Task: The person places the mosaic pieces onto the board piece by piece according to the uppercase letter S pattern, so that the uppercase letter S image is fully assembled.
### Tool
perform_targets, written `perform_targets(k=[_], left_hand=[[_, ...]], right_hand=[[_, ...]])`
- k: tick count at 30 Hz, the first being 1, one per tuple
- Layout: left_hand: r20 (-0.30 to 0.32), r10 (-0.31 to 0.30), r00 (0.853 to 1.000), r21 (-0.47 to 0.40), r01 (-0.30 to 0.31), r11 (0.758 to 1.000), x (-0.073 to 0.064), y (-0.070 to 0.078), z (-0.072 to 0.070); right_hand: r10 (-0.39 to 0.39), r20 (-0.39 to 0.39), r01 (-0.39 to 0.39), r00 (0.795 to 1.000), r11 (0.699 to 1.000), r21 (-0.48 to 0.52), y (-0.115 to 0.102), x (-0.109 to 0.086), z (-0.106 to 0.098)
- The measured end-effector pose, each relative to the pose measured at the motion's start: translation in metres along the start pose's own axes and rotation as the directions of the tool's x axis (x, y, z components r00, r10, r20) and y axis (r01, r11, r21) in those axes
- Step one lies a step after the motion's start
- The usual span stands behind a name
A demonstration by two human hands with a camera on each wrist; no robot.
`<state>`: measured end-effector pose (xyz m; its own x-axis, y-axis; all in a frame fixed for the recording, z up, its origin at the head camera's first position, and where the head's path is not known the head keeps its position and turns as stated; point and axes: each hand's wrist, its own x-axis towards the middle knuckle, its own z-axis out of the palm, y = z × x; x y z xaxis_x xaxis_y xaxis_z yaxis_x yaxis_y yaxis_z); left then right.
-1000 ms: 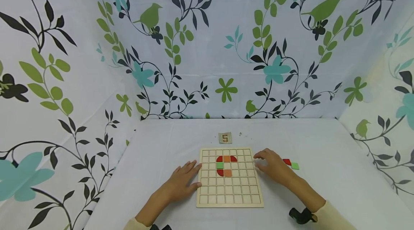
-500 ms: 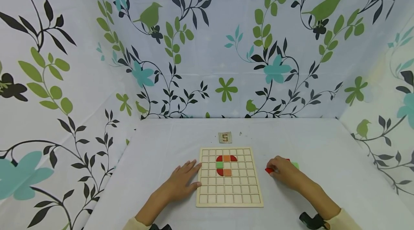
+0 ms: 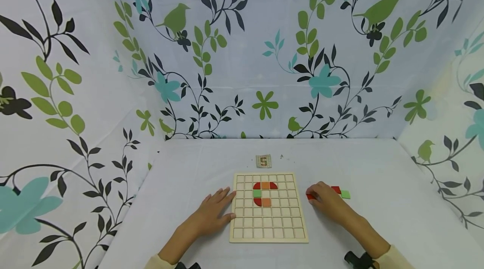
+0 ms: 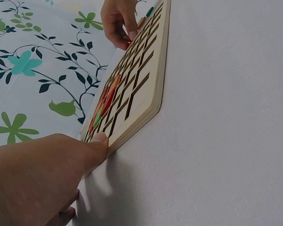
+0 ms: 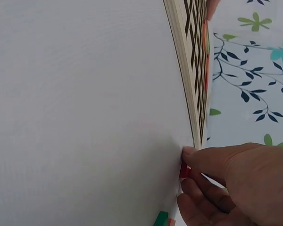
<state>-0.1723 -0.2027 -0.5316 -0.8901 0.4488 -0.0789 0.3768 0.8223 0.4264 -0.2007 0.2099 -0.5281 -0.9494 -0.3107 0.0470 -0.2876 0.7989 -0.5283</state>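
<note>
A wooden grid board (image 3: pixel 268 233) lies on the white tabletop, with several red, orange and green tiles set in its upper-left squares. Beside its left edge my left hand (image 3: pixel 212 214) rests with fingers spread and straight; in the left wrist view the thumb (image 4: pixel 100 138) touches the board's rim. To the right of the board, my right hand (image 3: pixel 328 201) pinches a small red tile (image 3: pixel 310 196) between thumb and fingers. That red tile (image 5: pixel 184 170) also shows below the thumb in the right wrist view, partly covered by the fingers.
Right behind the right hand lie a loose red tile (image 3: pixel 336 189) and a light green tile (image 3: pixel 345 194). A small patterned card (image 3: pixel 263 161) sits beyond the board's far edge. Leaf-and-bird printed cloth (image 3: pixel 227 50) hangs around the table.
From the board's right edge, my right hand went right; a red tile then showed in its fingers. It has since shifted slightly back left with that tile. The left hand stays still.
</note>
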Motion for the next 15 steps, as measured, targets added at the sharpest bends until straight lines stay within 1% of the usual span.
perform_targets(k=[5,7,11,15], left_hand=[[0.006,-0.007,1.000,-0.001,0.007,1.000,-0.001,0.000,0.000],[0.010,-0.009,1.000,-0.007,0.009,1.000,-0.001,0.000,0.000],[0.015,-0.011,1.000,-0.013,0.011,1.000,0.000,0.000,0.000],[0.019,-0.018,1.000,-0.005,0.018,1.000,0.000,-0.001,0.001]], right_hand=[[0.018,0.003,-0.018,1.000,0.999,-0.033,-0.005,0.004,0.004],[0.027,-0.008,-0.027,1.000,0.998,-0.057,-0.007,0.005,0.003],[0.047,-0.056,-0.052,0.997,0.994,-0.094,-0.007,0.010,0.001],[0.038,-0.107,-0.050,0.994,0.992,-0.113,-0.005,0.017,0.000]])
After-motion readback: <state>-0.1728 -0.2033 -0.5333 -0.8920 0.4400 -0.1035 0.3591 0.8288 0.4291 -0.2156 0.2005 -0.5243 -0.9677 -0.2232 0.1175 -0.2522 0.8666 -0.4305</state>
